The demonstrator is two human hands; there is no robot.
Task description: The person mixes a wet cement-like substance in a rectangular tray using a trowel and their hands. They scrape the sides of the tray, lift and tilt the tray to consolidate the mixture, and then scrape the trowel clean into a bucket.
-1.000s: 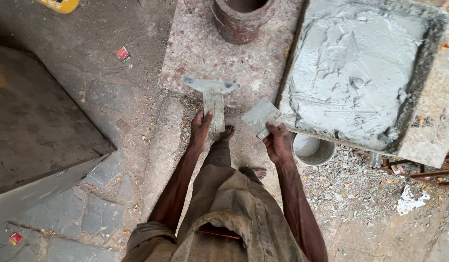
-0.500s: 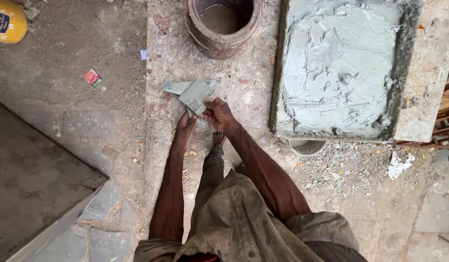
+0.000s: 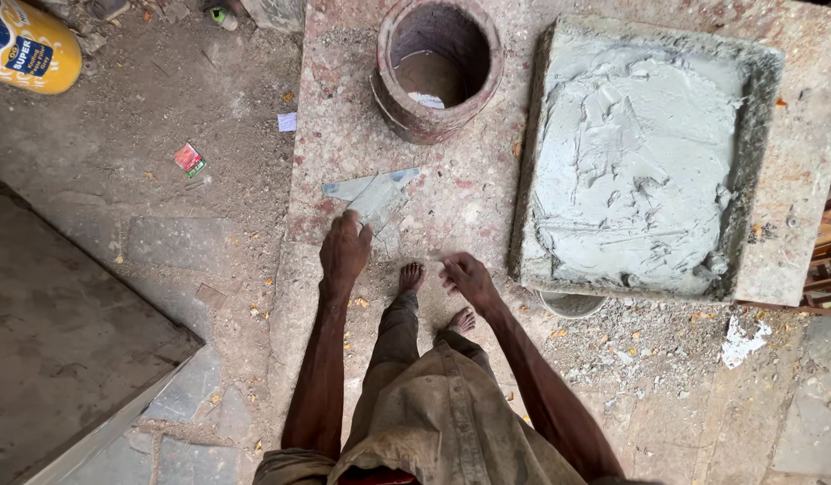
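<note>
Tray [image 3: 764,126] holds wet cement [image 3: 635,162]; clay pipe [image 3: 439,67] hollow.

A round clay pot [image 3: 438,67] stands open on the speckled stone slab [image 3: 343,135]. A yellow tub [image 3: 27,47] lies at the far corner, a small red wrapper [image 3: 189,159] on the dirt, and what may be a metal bowl [image 3: 572,304] near the slab's edge.

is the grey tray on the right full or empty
Full: the tray holds grey wet mortar spread almost to its rim.
</note>
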